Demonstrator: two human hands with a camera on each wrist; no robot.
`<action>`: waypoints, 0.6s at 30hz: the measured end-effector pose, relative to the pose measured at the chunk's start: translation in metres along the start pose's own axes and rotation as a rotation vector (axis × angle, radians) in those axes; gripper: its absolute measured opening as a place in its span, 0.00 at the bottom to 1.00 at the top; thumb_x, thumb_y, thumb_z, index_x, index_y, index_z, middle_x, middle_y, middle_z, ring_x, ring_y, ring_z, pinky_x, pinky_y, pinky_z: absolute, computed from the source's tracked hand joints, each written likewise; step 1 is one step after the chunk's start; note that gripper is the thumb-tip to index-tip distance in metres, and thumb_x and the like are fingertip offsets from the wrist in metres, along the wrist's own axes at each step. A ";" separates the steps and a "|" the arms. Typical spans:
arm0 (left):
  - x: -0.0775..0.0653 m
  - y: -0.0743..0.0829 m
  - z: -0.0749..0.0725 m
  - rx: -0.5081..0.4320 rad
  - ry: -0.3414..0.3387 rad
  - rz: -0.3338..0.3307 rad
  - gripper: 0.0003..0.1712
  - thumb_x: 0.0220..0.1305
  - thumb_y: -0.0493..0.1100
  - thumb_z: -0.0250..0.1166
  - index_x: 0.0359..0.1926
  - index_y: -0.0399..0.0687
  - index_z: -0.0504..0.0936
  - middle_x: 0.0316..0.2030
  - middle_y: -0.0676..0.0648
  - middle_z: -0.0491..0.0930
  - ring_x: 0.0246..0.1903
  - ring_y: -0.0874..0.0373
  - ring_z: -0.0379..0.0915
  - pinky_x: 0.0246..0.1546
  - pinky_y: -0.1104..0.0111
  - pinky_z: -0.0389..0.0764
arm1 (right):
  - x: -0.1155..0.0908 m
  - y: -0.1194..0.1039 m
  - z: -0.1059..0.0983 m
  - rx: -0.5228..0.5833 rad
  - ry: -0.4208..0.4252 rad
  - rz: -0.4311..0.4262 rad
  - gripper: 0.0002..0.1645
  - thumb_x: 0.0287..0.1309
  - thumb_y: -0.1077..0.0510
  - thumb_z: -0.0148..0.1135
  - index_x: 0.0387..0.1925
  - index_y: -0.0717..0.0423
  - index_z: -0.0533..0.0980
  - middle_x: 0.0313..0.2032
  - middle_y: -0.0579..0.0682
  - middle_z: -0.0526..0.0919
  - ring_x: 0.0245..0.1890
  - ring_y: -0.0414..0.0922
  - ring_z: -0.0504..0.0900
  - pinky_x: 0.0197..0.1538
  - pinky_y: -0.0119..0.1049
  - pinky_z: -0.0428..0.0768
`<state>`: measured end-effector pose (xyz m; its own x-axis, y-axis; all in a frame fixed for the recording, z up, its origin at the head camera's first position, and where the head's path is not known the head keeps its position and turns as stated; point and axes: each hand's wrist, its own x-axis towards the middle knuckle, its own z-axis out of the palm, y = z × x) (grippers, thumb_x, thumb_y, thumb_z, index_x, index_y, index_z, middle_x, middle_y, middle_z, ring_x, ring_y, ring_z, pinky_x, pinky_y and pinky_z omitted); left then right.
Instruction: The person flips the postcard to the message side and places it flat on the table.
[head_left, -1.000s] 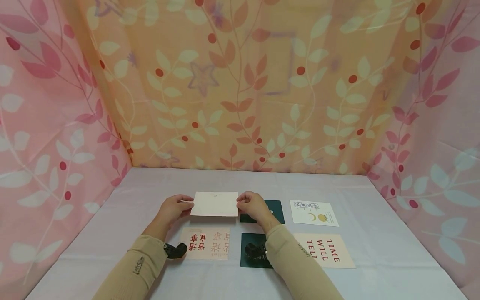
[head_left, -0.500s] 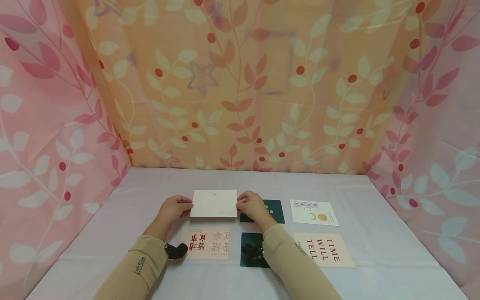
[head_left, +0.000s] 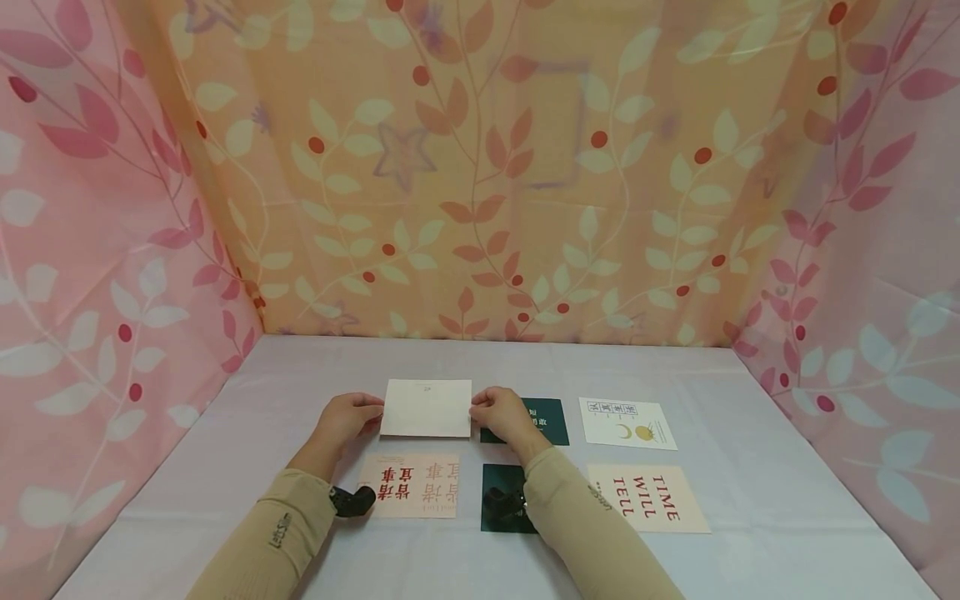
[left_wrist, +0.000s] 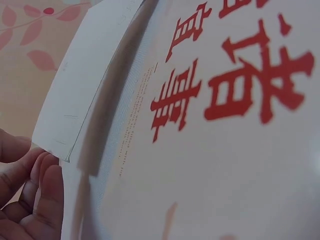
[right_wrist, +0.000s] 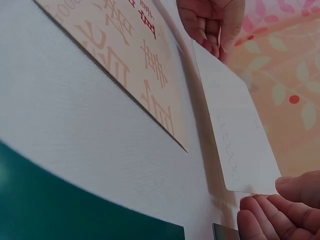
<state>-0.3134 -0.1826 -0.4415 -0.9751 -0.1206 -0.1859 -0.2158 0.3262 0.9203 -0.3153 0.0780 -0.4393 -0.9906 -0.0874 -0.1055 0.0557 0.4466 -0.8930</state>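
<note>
So the plain card (head_left: 426,408) hadn't been put down: both hands had it, held over the table (head_left: 420,562) just beyond the pink card (head_left: 401,504) with the red characters. The left hand (head_left: 345,419) pinched one short side between thumb and fingers, and the right hand (head_left: 505,415) did the same on the opposite side. Compared with a second earlier, the change was pretty small: the card had tipped up a bit so more of its nearly blank face showed in the head view, and it had slid slightly left, with both hands moving along with it. The wrist views showed a shadow under its near edge, so I'd say that edge was lifted off the cloth. To me that meant the grip was steady and only the angle was being fiddled with, nothing let go. The other cards looked like they'd stayed where they were: the far green card (head_left: 553,423) partly behind the right hand, the near green card (head_left: 498,477) partly under the right sleeve (head_left: 592,525), and over to the right the moon card (head_left: 603,429) and the TIME WILL TELL card (head_left: 690,521).
</note>
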 end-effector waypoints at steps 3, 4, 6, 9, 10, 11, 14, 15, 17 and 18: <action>0.000 0.000 0.000 0.027 0.000 -0.010 0.11 0.61 0.38 0.58 0.43 0.36 0.80 0.35 0.44 0.80 0.30 0.59 0.76 0.32 0.69 0.78 | -0.001 0.000 0.000 -0.002 -0.010 0.018 0.10 0.55 0.57 0.62 0.39 0.56 0.78 0.30 0.49 0.80 0.30 0.42 0.80 0.43 0.41 0.78; 0.000 -0.001 0.000 0.032 -0.001 -0.010 0.12 0.61 0.38 0.58 0.43 0.35 0.80 0.35 0.44 0.80 0.30 0.59 0.76 0.32 0.68 0.78 | -0.002 0.000 0.000 -0.001 -0.014 0.025 0.11 0.55 0.57 0.62 0.39 0.56 0.78 0.30 0.49 0.80 0.30 0.42 0.81 0.44 0.42 0.78; 0.001 -0.001 0.000 0.040 -0.005 -0.009 0.12 0.62 0.38 0.58 0.43 0.35 0.80 0.34 0.44 0.81 0.30 0.59 0.76 0.32 0.68 0.78 | -0.003 0.000 -0.001 0.004 -0.024 0.033 0.11 0.55 0.57 0.62 0.40 0.57 0.78 0.30 0.49 0.80 0.31 0.42 0.81 0.45 0.44 0.77; 0.001 -0.003 0.001 0.045 -0.007 -0.015 0.12 0.62 0.38 0.57 0.43 0.35 0.80 0.33 0.44 0.81 0.30 0.59 0.76 0.32 0.68 0.77 | -0.004 -0.001 -0.001 0.003 -0.039 0.044 0.11 0.55 0.56 0.62 0.40 0.57 0.78 0.31 0.49 0.80 0.31 0.42 0.81 0.47 0.47 0.76; 0.001 -0.003 0.001 0.050 -0.011 -0.016 0.12 0.62 0.38 0.57 0.43 0.35 0.80 0.33 0.44 0.81 0.30 0.59 0.75 0.32 0.68 0.77 | -0.005 -0.001 -0.001 0.001 -0.043 0.048 0.11 0.55 0.56 0.62 0.40 0.57 0.78 0.31 0.49 0.80 0.31 0.42 0.81 0.47 0.47 0.76; 0.001 -0.004 0.001 0.055 -0.013 -0.017 0.12 0.62 0.38 0.57 0.43 0.35 0.80 0.33 0.44 0.81 0.30 0.59 0.76 0.32 0.69 0.77 | -0.005 -0.001 -0.002 -0.003 -0.047 0.050 0.11 0.55 0.56 0.62 0.40 0.58 0.78 0.31 0.49 0.80 0.31 0.42 0.82 0.48 0.48 0.76; 0.002 -0.006 0.001 0.055 -0.024 -0.024 0.13 0.62 0.38 0.57 0.43 0.35 0.80 0.33 0.44 0.81 0.30 0.60 0.76 0.32 0.69 0.77 | -0.005 0.000 -0.001 -0.009 -0.052 0.057 0.12 0.56 0.56 0.61 0.40 0.58 0.78 0.31 0.49 0.80 0.30 0.42 0.82 0.48 0.48 0.76; 0.002 -0.006 0.002 0.055 -0.028 -0.023 0.13 0.62 0.38 0.57 0.43 0.34 0.80 0.34 0.44 0.81 0.30 0.60 0.76 0.32 0.69 0.77 | -0.006 0.000 -0.001 -0.010 -0.054 0.061 0.12 0.56 0.56 0.61 0.40 0.58 0.78 0.31 0.49 0.80 0.30 0.42 0.81 0.48 0.48 0.76; 0.003 -0.006 0.002 0.048 -0.033 -0.027 0.13 0.62 0.38 0.57 0.43 0.34 0.80 0.34 0.44 0.81 0.30 0.61 0.76 0.32 0.70 0.78 | -0.006 0.000 -0.001 -0.005 -0.056 0.069 0.12 0.56 0.56 0.61 0.41 0.58 0.78 0.32 0.49 0.80 0.30 0.42 0.81 0.48 0.47 0.76; 0.003 -0.006 0.002 0.043 -0.035 -0.029 0.13 0.62 0.38 0.57 0.43 0.34 0.80 0.35 0.44 0.81 0.30 0.61 0.76 0.32 0.70 0.78 | -0.007 0.000 -0.001 -0.002 -0.056 0.073 0.13 0.56 0.56 0.62 0.41 0.58 0.78 0.32 0.50 0.80 0.30 0.42 0.81 0.48 0.47 0.76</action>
<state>-0.3150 -0.1829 -0.4488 -0.9693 -0.0986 -0.2251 -0.2457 0.3630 0.8988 -0.3088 0.0796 -0.4381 -0.9753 -0.1045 -0.1946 0.1270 0.4554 -0.8812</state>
